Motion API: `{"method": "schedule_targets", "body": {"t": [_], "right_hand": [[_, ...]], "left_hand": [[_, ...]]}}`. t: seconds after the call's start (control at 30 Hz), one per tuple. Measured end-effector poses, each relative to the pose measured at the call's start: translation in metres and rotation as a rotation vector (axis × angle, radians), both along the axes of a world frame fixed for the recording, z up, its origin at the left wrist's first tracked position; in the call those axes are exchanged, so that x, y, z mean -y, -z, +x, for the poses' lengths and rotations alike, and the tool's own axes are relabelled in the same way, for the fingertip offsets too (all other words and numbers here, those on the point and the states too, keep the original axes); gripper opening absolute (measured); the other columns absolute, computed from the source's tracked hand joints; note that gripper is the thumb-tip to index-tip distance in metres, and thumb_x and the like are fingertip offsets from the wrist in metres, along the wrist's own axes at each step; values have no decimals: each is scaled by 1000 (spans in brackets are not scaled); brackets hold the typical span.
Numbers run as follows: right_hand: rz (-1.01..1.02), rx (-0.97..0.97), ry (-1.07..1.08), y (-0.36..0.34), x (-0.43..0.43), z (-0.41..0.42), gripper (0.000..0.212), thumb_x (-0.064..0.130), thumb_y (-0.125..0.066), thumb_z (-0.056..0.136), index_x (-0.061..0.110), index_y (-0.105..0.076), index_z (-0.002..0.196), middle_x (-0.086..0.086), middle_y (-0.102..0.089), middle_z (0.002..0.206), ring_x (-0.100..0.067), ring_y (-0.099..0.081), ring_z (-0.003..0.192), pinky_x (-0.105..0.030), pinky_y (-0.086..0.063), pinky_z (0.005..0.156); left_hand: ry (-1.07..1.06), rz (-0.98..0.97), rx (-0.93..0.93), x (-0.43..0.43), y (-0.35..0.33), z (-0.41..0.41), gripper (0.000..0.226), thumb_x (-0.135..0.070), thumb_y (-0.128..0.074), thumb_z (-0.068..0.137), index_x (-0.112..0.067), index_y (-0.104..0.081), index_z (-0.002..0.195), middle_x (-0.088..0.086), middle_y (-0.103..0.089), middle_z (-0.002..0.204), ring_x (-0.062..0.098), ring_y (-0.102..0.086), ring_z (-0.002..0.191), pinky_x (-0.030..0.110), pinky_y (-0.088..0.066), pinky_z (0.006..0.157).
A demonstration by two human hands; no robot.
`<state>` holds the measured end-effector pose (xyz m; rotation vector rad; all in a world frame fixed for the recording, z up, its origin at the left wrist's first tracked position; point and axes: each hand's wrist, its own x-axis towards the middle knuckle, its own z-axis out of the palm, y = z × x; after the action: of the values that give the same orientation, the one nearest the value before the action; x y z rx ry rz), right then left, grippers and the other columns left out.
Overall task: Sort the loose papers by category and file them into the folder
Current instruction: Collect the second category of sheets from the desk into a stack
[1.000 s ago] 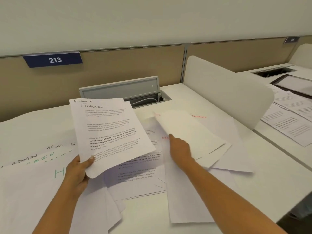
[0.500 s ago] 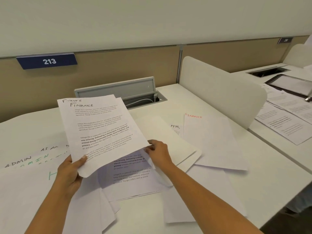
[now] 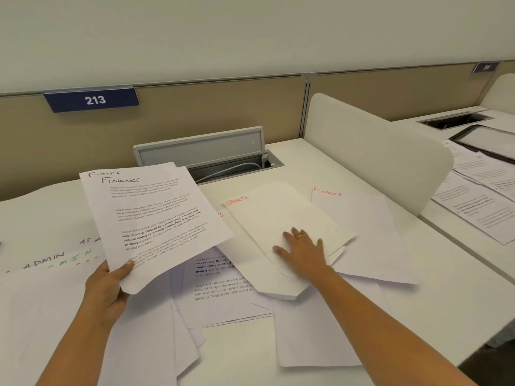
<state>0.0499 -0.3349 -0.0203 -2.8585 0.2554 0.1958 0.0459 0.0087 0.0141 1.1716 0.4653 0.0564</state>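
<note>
My left hand [image 3: 107,291] grips the lower corner of a small stack of printed sheets headed FINANCE [image 3: 153,218], held up over the desk. My right hand [image 3: 302,253] lies flat, fingers spread, on a blank white sheet with a red heading [image 3: 278,215] in the middle of the desk. To its right lies a sheet with FINANCE in red [image 3: 354,215]. Printed pages [image 3: 220,285] lie under the raised stack. Sheets marked ADMIN [image 3: 53,261] lie at the left. More blank sheets [image 3: 312,338] spread near the front edge.
A grey cable box with a raised lid [image 3: 206,151] sits at the back of the white desk [image 3: 306,162]. A white curved divider [image 3: 376,151] separates the neighbouring desk, which carries printed papers [image 3: 473,201] and a dark folder [image 3: 487,140].
My right hand let go of the sheet near the held stack and moved right onto the blank sheet, now pressing it flat. The left hand's stack stayed raised.
</note>
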Motion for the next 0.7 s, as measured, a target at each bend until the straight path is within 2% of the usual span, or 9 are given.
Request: {"method": "schedule_targets", "body": {"t": [0.27,0.33,0.43,0.5,0.6,0.7], "right_hand": [[-67,-24,216,-5,22,-2,68,59,-25,94,18,-22,148,-5,-13,157,-21,-6,146,-57,-6,113],[-37,-12,143,-9,9,-2,74,64,-27,91,19,-18,149,-5,-10,158,-20,-3,146,-57,-3,113],[-8,-15,-96,-16,-25,-4,86,74,-33,83,23,-13,150,-3,-7,159,-20,-2,146,-58,-3,113],[-12,-36,-226,-15,-47,-7,91,76,-37,79,25,-10,150,-4,-5,159,-22,-1,146,-58,-3,113],[-44,-51,-293,-12,-63,-10,81,62,-42,87,22,-10,150,-6,-6,158,-23,-4,146,-55,-11,114],[-27,11,-249,-16,-61,-5,61,36,-46,91,13,-26,144,-10,-27,151,-26,-30,137,-43,-31,106]], "left_hand": [[4,-11,10,1,1,1,42,5,-46,91,-7,-47,132,11,-52,133,11,-58,86,17,-56,54],[-4,-13,5,0,1,2,42,5,-46,91,-7,-47,132,11,-52,133,14,-59,90,18,-56,54],[-16,-10,-10,-2,2,2,42,5,-47,91,-7,-47,132,10,-52,134,22,-57,105,18,-56,54],[-18,-12,-13,-2,2,1,42,5,-47,91,-6,-47,132,11,-52,134,19,-59,98,18,-56,54],[-16,-7,-15,-3,3,1,42,5,-47,91,-7,-47,132,10,-53,133,19,-59,97,18,-56,54],[-7,-4,-14,-2,3,0,42,5,-48,91,-6,-47,132,11,-53,132,17,-59,92,18,-56,53]]}}
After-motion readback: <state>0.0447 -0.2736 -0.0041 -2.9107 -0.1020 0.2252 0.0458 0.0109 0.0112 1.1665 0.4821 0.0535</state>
